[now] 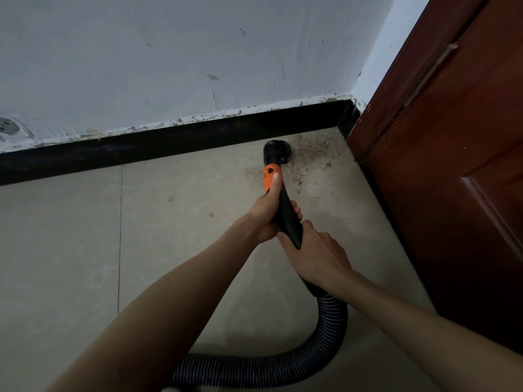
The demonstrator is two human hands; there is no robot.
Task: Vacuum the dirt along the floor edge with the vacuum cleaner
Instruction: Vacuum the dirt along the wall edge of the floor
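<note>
Lower left to centre of the frame: bare tile floor [70, 236] with a couple of stray crumbs, nothing much to chase there. Just left of centre, left hand [266, 213] wrapped round the vacuum wand [284, 205], thumb stretched up onto the orange collar [270, 175] — probably for steering the tip and pressing it down. Right behind it, lower and nearer, right hand [317, 256] curled over the wand's back end where the ribbed hose [325, 335] begins, likely to carry the weight and keep the hose from dragging. Hose looping down and off toward the bottom edge.

Wand's long axis running from lower right up to upper centre, tilted down, round brush nozzle [276, 151] pointing at the black skirting board [169, 140] and sitting on the floor right beside it. Right of the nozzle, dirt [311, 157] scattered into the corner by the brown door [452, 165]. Not yet sucked up, so looks like work left that way.
</note>
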